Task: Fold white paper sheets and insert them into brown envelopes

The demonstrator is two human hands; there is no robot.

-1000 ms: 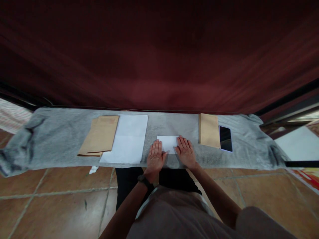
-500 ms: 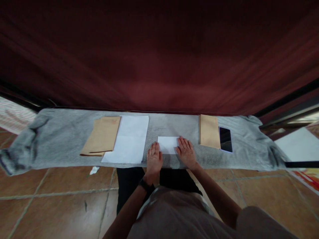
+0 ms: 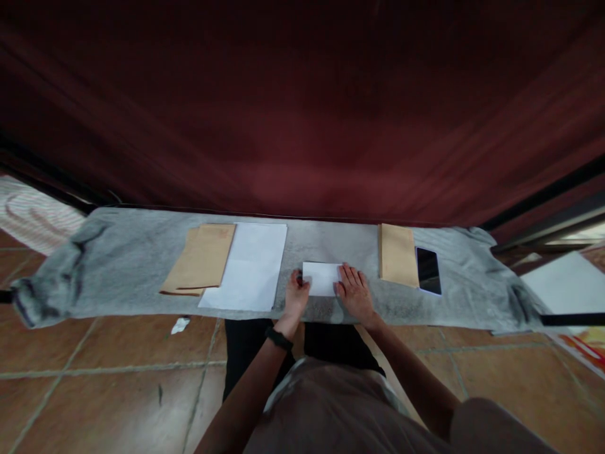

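Note:
A small folded sheet of white paper [image 3: 321, 279] lies flat on the grey cloth in front of me. My left hand [image 3: 297, 299] is at its left edge, fingers curled in and thumb against the edge, pinching it. The fingertips are partly hidden. Resting flat on the paper's right end is my right hand [image 3: 354, 293], its fingers stretched out. To the left lie larger white sheets [image 3: 253, 268], partly covered by brown envelopes [image 3: 203, 258].
A stack of brown envelopes [image 3: 397, 255] lies on the right, beside a dark-screened phone [image 3: 428, 270]. Grey cloth [image 3: 123, 265] covers the narrow table, backed by a dark red curtain [image 3: 302, 126]. A white scrap [image 3: 180, 325] is on the tiled floor.
My left hand has gone from lying flat with fingers extended to curled at the paper's left edge. My right hand stays flat on the paper. The view has shifted slightly.

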